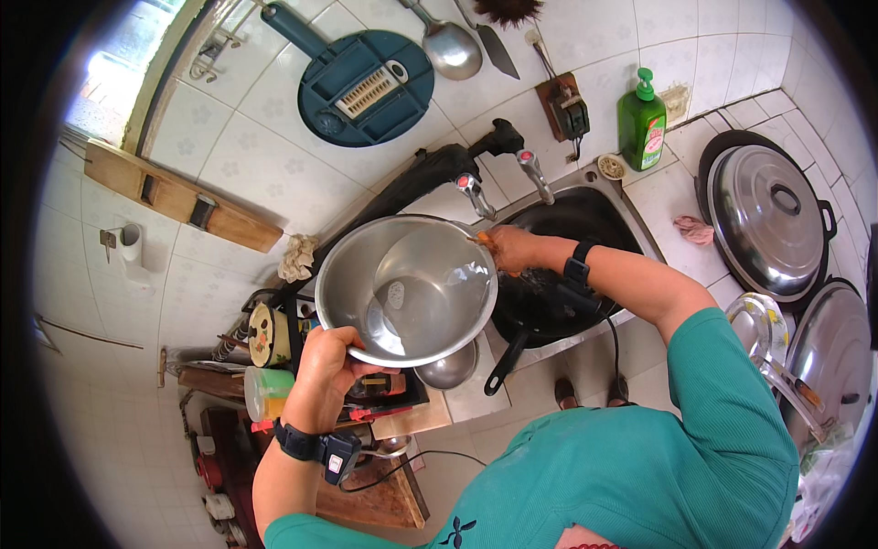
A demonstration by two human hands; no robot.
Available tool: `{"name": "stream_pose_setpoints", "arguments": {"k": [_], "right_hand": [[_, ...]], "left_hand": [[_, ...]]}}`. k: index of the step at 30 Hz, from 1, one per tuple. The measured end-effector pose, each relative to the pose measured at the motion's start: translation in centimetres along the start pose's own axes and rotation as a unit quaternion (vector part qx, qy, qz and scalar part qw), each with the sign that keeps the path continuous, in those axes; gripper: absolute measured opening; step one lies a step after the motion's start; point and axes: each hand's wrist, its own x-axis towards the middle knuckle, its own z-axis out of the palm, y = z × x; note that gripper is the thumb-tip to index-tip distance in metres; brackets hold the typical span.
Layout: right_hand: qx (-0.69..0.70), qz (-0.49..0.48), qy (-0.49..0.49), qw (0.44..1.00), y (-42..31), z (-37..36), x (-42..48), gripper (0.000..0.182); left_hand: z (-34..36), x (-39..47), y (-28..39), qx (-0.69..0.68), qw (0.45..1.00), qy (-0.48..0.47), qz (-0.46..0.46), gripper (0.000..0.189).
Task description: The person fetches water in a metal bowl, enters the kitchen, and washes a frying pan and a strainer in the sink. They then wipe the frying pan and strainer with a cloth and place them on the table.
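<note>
A stainless steel basin (411, 309) with clear water in its bottom is held at the left end of the sink, tipped slightly. My left hand (333, 357) grips its near left rim, thumb over the edge. At the right rim my right hand (518, 248) is closed on a small orange-brown thing (485, 240), perhaps a scrubber; whether it also grips the rim is hidden. Below that hand, a black frying pan (535, 312) rests in the sink (634, 213), its handle over the front edge. Two taps (477, 195) stand behind.
A green pump bottle (642, 123) stands behind the sink's right corner. Large lidded pans (768, 213) occupy the right counter. A small metal bowl (447, 367) sits under the basin's near edge. A cable (617, 350) hangs from my right wrist. Utensils (449, 48) hang on the tiled wall.
</note>
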Motion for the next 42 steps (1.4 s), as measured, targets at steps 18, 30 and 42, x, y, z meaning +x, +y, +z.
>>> {"name": "stream_pose_setpoints", "arguments": {"k": [18,30,42], "right_hand": [[0.075,-0.131,0.121,0.981,2.3,-0.7,-4.0,0.011],[0.176,-0.143,0.208,0.952,4.4,-2.8,-5.4,0.012],[0.204,-0.155,0.292,0.921,6.6,-2.5,-9.4,0.015]], "left_hand": [[-1.7,-1.6,-15.9,-0.281,0.958,0.047,0.042,0.033],[-6.5,-14.1,-29.4,-0.416,0.882,0.220,0.028,0.036],[-19.3,-21.4,-49.1,-0.470,0.771,0.429,0.011,0.039]]}}
